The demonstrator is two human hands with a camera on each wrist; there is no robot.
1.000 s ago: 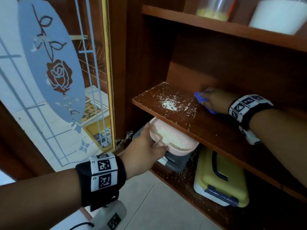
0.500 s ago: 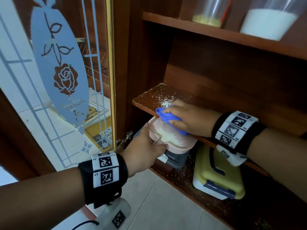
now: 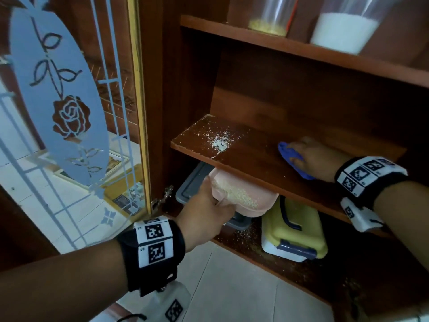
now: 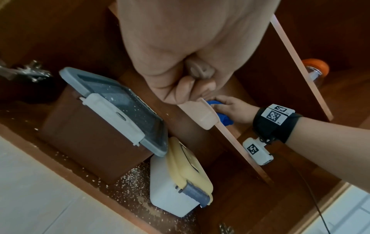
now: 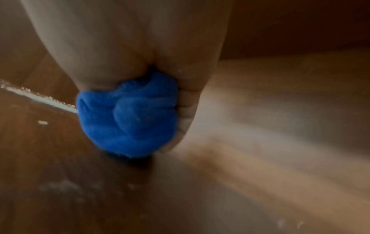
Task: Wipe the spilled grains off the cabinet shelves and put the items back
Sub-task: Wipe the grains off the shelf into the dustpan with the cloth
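White grains (image 3: 219, 143) lie scattered on the left part of the middle wooden shelf (image 3: 255, 159). My right hand (image 3: 311, 159) grips a bunched blue cloth (image 3: 291, 159) (image 5: 128, 114) and presses it on the shelf, to the right of the grains. My left hand (image 3: 209, 210) holds a pink dustpan-like tray (image 3: 243, 201) (image 4: 202, 114) just under the shelf's front edge; a line of grains lies in it. More grains are strewn on the bottom shelf (image 3: 243, 235).
On the bottom shelf stand a grey-lidded box (image 3: 192, 187) and a yellow-lidded white box (image 3: 294, 231). Two clear jars (image 3: 343, 29), one with yellow and one with white contents, sit on the top shelf. The glass cabinet door (image 3: 69, 112) stands open at left.
My right hand with the cloth moved from the shelf's front edge over the tray back to the right along the shelf. The left hand kept the tray under the edge.
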